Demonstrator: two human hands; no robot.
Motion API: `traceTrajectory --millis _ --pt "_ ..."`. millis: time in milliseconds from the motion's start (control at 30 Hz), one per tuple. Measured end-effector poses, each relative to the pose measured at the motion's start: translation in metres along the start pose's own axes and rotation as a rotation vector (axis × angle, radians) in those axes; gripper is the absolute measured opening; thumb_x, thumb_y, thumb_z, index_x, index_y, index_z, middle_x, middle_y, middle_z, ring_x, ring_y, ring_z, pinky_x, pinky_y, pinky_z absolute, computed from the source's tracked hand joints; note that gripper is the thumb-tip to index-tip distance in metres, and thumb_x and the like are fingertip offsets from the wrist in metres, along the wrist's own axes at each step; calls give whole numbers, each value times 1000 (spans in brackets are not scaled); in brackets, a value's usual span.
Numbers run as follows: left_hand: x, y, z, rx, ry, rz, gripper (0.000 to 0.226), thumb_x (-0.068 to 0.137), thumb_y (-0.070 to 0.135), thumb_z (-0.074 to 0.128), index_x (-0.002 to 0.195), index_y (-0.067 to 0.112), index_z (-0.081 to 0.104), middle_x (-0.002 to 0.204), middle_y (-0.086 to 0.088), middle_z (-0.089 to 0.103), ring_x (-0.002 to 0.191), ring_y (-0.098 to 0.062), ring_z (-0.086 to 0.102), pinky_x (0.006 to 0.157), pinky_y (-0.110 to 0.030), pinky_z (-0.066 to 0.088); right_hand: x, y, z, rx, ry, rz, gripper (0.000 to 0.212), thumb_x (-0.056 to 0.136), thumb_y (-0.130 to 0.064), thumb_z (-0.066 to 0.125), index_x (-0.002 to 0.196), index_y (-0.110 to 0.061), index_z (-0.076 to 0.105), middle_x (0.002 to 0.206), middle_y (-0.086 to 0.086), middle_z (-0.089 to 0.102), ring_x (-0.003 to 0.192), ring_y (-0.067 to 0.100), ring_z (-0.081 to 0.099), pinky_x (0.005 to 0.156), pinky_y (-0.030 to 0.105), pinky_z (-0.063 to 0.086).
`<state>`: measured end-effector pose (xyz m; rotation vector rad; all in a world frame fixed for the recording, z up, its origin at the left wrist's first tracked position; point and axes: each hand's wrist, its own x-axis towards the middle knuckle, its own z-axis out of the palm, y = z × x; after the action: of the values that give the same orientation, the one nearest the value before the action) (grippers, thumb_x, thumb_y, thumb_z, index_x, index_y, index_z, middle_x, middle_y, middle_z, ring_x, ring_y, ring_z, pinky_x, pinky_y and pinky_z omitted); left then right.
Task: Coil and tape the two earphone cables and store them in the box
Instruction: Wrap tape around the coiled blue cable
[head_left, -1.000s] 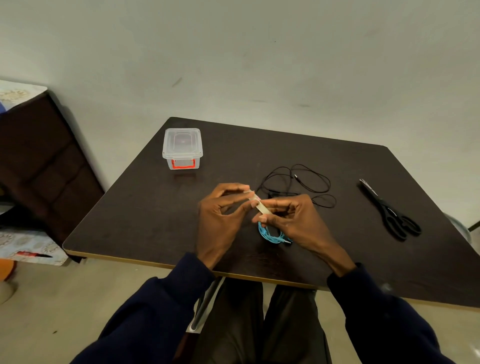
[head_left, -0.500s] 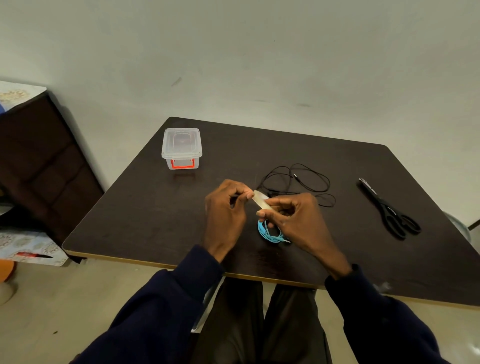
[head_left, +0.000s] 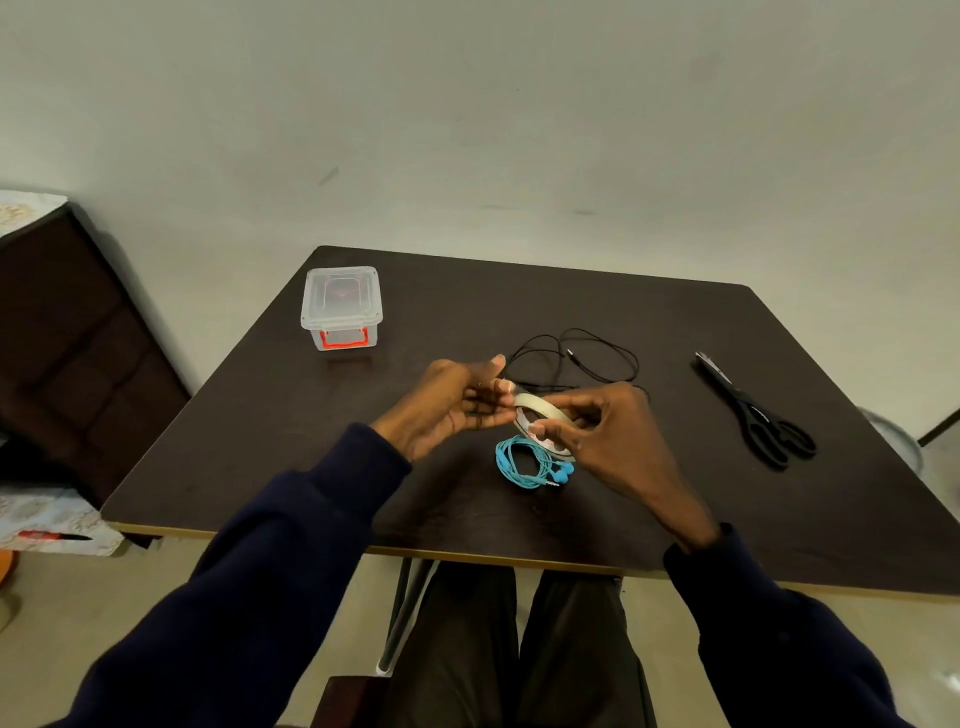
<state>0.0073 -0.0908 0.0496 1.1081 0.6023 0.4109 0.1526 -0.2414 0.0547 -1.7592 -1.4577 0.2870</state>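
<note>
A coiled blue earphone cable (head_left: 527, 461) lies on the dark table (head_left: 675, 509) just below my hands. Above it my right hand (head_left: 605, 441) grips a pale roll of tape (head_left: 540, 413), held a little over the table. My left hand (head_left: 452, 402) is at the roll's left side, its fingertips pinching at the tape's edge. A black earphone cable (head_left: 576, 358) lies loose and uncoiled behind my hands. The clear plastic box (head_left: 341, 306) with a red latch stands shut at the table's far left.
Black scissors (head_left: 753, 413) lie at the right side of the table. A dark cabinet (head_left: 67, 332) stands on the floor to the left. My legs and a table leg show under the near edge.
My hands have lifted slightly off the blue coil, which now shows fully. The tape roll has turned so that its ring shape is visible in my right hand.
</note>
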Motion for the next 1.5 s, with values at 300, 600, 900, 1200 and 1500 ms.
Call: traceTrajectory --millis 300,600,900,1200,1500 --pt "9 1 16 662 154 433 18 77 10 81 85 -3 72 81 -14 76 75 -24 75 74 -42 63 1 7 1 -33 68 98 35 73 -31 83 103 -14 77 85 -1 78 63 1 70 61 21 60" --pt "22 20 42 724 140 546 12 81 11 79 82 2 71 79 -9 76 74 -18 76 72 -39 63 12 13 -8 -278 174 118 37 76 -48 75 98 -18 79 73 -2 76 57 8 68 58 37 60" --pt "36 41 55 590 -66 369 20 85 4 73 93 -12 65 85 -21 75 82 -28 76 68 -28 62 -5 40 -43 109 107 240 24 84 -19 77 108 -13 76 89 -5 78 74 2 71 66 18 51" --pt "44 26 59 748 2 455 16 81 4 77 87 -7 68 82 -13 76 78 -18 77 71 -31 62 4 51 -15 -281 128 303 44 75 -36 82 106 -7 74 107 6 75 76 6 66 73 25 56" --pt "51 37 45 875 36 453 14 78 9 80 84 1 71 79 -5 76 71 -8 74 64 -15 56 -9 65 -37 -4 215 331 36 79 -25 83 112 -14 74 82 -10 74 72 -1 70 71 14 57"
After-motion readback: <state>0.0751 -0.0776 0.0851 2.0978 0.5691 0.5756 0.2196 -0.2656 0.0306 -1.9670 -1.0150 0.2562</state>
